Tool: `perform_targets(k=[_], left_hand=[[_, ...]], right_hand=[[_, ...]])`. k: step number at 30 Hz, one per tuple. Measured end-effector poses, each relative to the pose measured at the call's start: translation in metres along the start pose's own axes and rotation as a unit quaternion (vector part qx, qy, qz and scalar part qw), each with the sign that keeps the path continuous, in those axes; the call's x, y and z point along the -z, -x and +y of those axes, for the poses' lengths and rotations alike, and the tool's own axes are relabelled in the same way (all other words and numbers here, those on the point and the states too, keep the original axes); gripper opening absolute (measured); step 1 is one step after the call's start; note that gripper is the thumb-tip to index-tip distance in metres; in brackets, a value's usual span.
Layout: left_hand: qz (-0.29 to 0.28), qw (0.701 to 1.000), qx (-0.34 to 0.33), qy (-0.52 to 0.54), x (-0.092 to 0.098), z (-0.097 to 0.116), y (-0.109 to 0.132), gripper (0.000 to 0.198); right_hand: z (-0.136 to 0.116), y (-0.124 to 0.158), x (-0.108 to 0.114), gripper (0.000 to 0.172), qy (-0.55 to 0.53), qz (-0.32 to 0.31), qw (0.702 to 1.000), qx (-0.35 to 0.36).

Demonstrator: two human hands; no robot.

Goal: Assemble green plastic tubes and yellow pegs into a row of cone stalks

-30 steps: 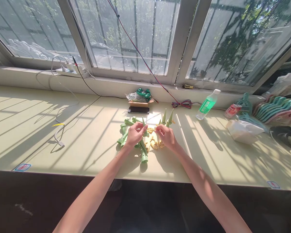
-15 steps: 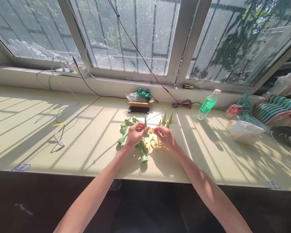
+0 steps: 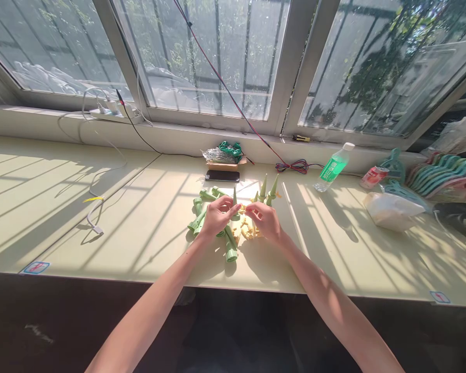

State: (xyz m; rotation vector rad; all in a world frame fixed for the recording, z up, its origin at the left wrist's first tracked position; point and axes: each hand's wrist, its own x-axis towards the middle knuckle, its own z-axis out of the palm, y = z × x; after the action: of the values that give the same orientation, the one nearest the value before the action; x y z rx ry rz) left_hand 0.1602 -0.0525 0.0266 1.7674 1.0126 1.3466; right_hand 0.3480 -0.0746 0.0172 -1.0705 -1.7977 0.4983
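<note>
My left hand [image 3: 216, 215] is closed round a green pointed cone piece [image 3: 235, 196], whose tip sticks up above the fingers. My right hand [image 3: 266, 219] is pinched close beside it, at the side of that cone; a small yellow piece seems to be at its fingertips, mostly hidden. Under and between the hands lies a pile of small yellow plastic pieces [image 3: 249, 231]. Several green tubes [image 3: 230, 249] lie around and below my left hand. Beyond my right hand, more green cones [image 3: 272, 191] stand upright, one with a yellow piece on its side.
Behind the hands lie a black phone [image 3: 222, 176] and a small box [image 3: 222, 167] with plastic wrap and green material. To the right are a tilted green-labelled bottle [image 3: 332, 168], a red can [image 3: 374, 177], a white tissue pack [image 3: 392, 210] and hangers [image 3: 442, 176]. A white cable [image 3: 94, 220] lies left.
The green cone in my left hand has shifted slightly to the right. My right hand has moved a touch left, closer to it. Other things stay where they were.
</note>
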Motion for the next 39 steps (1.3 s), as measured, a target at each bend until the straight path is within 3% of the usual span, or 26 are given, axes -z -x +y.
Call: perform_targets(k=[18,34,39], left_hand=[[-0.008,1.0,-0.03,0.003,-0.002,-0.001,0.004,0.034],[-0.041,0.999,0.009,0.026,-0.003,-0.002,0.004,0.029],[-0.044,0.998,0.018,0.038,-0.001,-0.009,0.001,0.033]], right_hand=[[0.001,0.004,-0.004,0.027,-0.01,0.012,1.0,0.027],[0.004,0.002,-0.006,0.022,0.013,0.041,0.999,-0.01],[0.004,0.003,-0.006,0.024,0.009,0.03,0.999,0.016]])
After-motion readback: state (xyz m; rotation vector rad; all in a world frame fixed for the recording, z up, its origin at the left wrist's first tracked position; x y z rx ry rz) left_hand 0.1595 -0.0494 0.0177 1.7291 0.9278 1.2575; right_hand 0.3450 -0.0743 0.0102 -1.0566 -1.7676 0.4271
